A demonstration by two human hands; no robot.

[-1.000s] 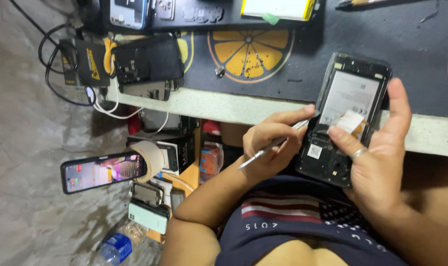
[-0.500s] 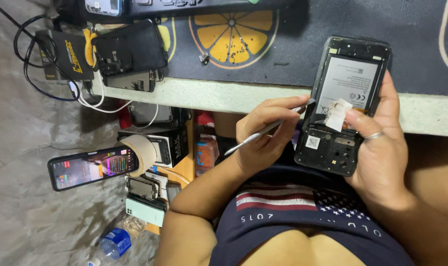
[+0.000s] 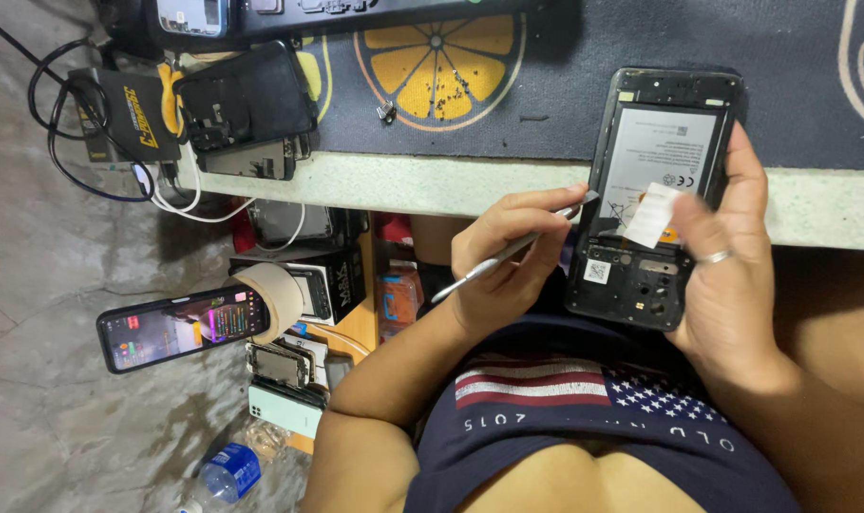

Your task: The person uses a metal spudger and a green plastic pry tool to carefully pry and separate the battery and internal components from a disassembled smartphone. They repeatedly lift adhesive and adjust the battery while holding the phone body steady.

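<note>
My right hand (image 3: 726,275) grips the opened black smartphone with its back cover off (image 3: 655,199), wrapped round its right edge, the phone tilted over the edge of the pale worktop (image 3: 432,185). My right thumb presses a small white paper tab (image 3: 652,215) against the grey rectangular battery (image 3: 658,161), though the thumb is blurred, so I cannot tell whether it pinches or only touches the tab. My left hand (image 3: 508,261) is curled tight around a thin silver metal prying tool (image 3: 512,249), its flat tip touching the phone's left edge beside the battery. The phone's upper end overlaps the dark work mat printed with an orange slice (image 3: 432,57). On the mat's left lie stacked black phone screen panels (image 3: 246,104). Below the worktop, a lit smartphone (image 3: 180,328) rests against a beige tape roll (image 3: 272,290), and a clear plastic bottle with a blue label (image 3: 225,473) lies on the floor.
</note>
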